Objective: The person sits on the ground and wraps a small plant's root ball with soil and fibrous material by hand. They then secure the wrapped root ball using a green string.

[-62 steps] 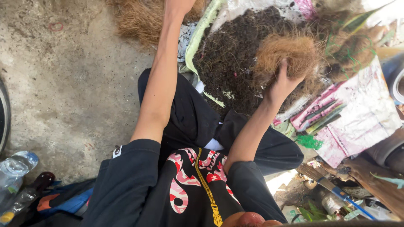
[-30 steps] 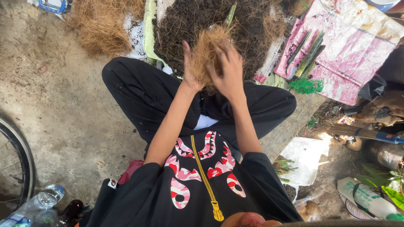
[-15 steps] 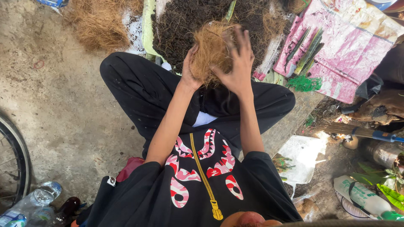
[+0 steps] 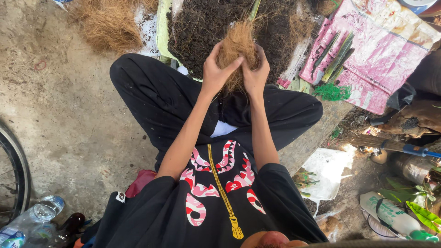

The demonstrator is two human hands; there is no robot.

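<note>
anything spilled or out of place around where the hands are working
Yes: dark soil is scattered off its heap onto the white and green sheet. Otherwise both the left hand and right hand grip one fibre bundle neatly.

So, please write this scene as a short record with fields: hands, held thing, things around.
left hand: left hand closed on the fibre bundle
right hand: right hand closed on the same bundle
below bundle: dark soil pile
far left: loose fibre heap on concrete floor
right: pink sheet with green cuttings
</note>
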